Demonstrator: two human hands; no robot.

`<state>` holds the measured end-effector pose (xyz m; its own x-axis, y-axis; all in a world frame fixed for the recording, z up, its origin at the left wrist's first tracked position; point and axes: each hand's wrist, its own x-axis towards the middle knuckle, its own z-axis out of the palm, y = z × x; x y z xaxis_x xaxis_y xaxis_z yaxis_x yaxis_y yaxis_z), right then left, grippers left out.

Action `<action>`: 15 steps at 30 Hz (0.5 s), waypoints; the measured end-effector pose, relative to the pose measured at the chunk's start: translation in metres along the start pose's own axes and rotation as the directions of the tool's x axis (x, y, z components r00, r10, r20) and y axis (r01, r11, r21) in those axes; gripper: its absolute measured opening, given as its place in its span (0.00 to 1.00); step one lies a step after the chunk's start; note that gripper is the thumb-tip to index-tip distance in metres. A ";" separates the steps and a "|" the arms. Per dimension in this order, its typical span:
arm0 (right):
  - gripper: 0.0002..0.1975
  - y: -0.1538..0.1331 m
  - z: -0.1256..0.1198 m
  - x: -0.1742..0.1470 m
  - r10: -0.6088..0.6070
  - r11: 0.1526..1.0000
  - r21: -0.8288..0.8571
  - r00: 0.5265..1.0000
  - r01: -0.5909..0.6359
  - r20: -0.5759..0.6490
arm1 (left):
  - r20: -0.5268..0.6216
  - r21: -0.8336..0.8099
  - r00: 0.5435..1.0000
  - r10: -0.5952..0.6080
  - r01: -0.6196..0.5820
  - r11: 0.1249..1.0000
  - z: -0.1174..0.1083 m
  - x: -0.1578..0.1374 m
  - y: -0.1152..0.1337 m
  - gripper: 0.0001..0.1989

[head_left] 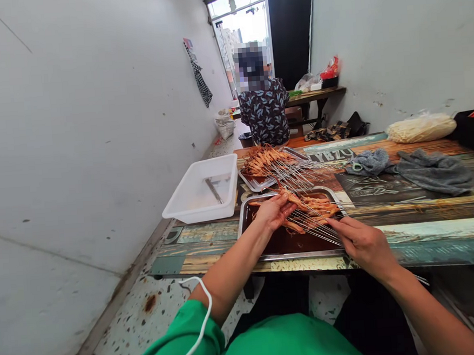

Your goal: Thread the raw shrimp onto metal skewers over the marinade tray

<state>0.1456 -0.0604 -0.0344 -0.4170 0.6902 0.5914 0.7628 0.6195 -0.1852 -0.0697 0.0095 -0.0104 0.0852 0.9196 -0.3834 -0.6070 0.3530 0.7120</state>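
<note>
Over the metal tray [243,225] of reddish-brown liquid, my left hand [275,212] is closed around an orange-brown piece of meat, perhaps a chicken foot [290,198]. A thin metal skewer [314,211] runs from that piece to my right hand [363,240], whose fingers are pinched on its end. More skewered pieces [320,207] lie in the tray beneath my hands, their bare skewers pointing right and toward me. Just beyond, a pile of similar skewered pieces [262,161] rests on a second tray [257,184]. My fingers partly hide the held piece.
A white plastic tub [201,210] with a metal tool [213,190] inside stands at the table's left. Grey cloths [435,172] and a bag of pale sticks [422,128] lie right. Beyond the table, a person in a patterned shirt [264,113] sits facing away.
</note>
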 end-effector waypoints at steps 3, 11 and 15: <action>0.17 0.000 0.000 0.000 0.008 0.999 0.039 1.000 -0.008 0.003 | -0.007 -0.015 1.000 -0.012 0.012 1.000 0.003 -0.002 -0.002 0.04; 0.17 0.000 0.002 0.003 0.049 0.991 0.128 0.999 -0.049 0.002 | 0.025 0.002 0.999 -0.037 0.037 0.999 0.008 -0.003 -0.004 0.05; 0.17 0.000 0.004 0.002 0.069 0.990 0.121 0.998 -0.067 -0.008 | 0.039 0.010 0.998 -0.048 0.048 0.999 0.009 -0.005 -0.007 0.04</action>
<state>0.1432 -0.0578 -0.0364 -0.3597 0.7284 0.5832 0.7238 0.6122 -0.3183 -0.0587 0.0042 -0.0080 0.1447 0.9076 -0.3942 -0.5946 0.3982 0.6985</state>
